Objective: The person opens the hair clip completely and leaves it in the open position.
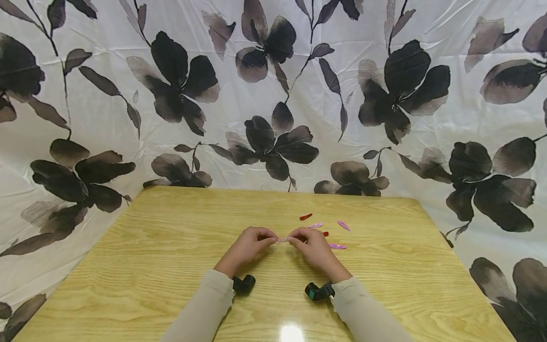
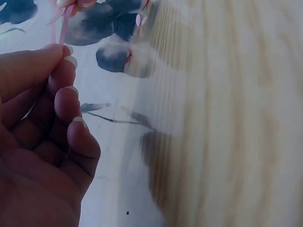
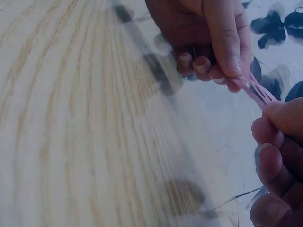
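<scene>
Between both hands, just above the wooden table (image 1: 171,285), is a pale pink snap hair clip (image 1: 283,240). My left hand (image 1: 249,246) pinches one end with thumb and forefinger; its other fingers curl loosely. The opposite end is pinched by my right hand (image 1: 315,249). In the right wrist view the thin strips of the clip (image 3: 254,96) stand apart, with gaps between them. Fingertips hide both ends. Beyond the right hand lie a red clip (image 1: 306,217), a light pink clip (image 1: 315,225) and a pink clip (image 1: 344,225).
Close to the right hand lie a purple-pink clip (image 1: 338,246) and another red clip (image 1: 326,233), partly hidden by that hand. A floral cloth (image 1: 333,109) hangs behind the table's far edge. Each wrist wears a black camera (image 1: 244,285).
</scene>
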Demonstrator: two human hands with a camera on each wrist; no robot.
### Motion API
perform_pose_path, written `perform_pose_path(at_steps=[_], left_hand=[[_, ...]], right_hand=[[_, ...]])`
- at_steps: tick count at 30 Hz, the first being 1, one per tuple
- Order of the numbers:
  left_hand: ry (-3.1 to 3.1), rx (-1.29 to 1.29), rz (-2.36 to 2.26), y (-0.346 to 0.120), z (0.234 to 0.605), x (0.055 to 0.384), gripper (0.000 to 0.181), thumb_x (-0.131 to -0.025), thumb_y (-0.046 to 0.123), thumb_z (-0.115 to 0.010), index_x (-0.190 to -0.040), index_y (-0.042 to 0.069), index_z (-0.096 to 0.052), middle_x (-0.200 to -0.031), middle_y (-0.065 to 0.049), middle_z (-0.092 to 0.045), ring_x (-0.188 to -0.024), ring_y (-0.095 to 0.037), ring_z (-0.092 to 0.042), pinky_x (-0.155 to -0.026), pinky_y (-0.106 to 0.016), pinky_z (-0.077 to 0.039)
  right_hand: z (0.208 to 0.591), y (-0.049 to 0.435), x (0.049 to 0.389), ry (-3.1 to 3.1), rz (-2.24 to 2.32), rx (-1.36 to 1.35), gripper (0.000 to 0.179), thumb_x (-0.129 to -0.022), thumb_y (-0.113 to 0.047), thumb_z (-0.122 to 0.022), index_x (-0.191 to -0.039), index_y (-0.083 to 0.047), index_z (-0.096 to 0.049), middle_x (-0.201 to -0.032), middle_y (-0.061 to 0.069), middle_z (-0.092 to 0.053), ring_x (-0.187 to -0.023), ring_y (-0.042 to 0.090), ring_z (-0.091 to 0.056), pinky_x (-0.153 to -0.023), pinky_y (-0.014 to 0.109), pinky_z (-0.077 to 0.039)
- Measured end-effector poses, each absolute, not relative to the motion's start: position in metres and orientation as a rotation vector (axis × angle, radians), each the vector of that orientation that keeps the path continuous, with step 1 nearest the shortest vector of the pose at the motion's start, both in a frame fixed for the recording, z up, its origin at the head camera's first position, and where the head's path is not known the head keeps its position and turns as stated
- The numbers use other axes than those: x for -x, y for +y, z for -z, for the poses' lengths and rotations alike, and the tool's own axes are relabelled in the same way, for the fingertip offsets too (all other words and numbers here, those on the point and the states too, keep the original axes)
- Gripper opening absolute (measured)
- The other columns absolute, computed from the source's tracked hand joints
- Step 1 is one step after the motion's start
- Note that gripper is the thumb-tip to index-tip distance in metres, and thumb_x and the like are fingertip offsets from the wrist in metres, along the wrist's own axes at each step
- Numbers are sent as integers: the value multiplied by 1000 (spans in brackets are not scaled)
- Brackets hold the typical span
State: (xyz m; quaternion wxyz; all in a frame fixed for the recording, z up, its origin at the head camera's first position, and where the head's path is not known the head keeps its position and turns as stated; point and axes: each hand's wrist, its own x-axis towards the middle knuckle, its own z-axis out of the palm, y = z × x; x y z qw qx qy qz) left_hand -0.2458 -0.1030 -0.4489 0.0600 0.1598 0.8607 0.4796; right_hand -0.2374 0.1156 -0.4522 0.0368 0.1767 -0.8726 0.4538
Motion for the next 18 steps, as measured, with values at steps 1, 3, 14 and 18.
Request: perform_pose_path(at_steps=[1, 3, 14, 18], left_hand=[[2609, -480, -1447, -103, 449, 246, 14, -95, 25, -63, -99, 18, -75, -102, 1, -69, -83, -14, -56, -74, -31, -48], [2619, -472, -1438, -104, 450, 247, 14, -95, 26, -63, -99, 18, -74, -102, 1, -69, -84, -14, -56, -74, -30, -48], [2696, -433, -1358, -108, 451, 248, 12, -94, 26, -64, -96, 19, -74, -101, 2, -69, -88, -13, -58, -80, -33, -50], [2700, -425, -1351, -110, 451, 249, 12, -94, 26, -64, -96, 19, -74, -101, 2, -69, -87, -13, -58, -78, -32, -50]], right_hand=[[453, 115, 238, -2678, -1395, -542, 8, -94, -23, -65, -93, -23, -73, -83, -8, -66, -73, 10, -55, -65, 25, -46], [454, 113, 238, -2674, -1397, -537, 7, -93, -24, -66, -93, -23, -73, -83, -8, -66, -73, 10, -55, -65, 25, -45], [453, 104, 239, -2688, -1318, -536, 4, -90, -21, -70, -88, -23, -73, -81, -8, -67, -66, 9, -55, -63, 25, -45], [455, 102, 239, -2696, -1307, -524, 5, -90, -21, -70, -88, -22, -74, -81, -6, -68, -61, 8, -54, -61, 25, -46]])
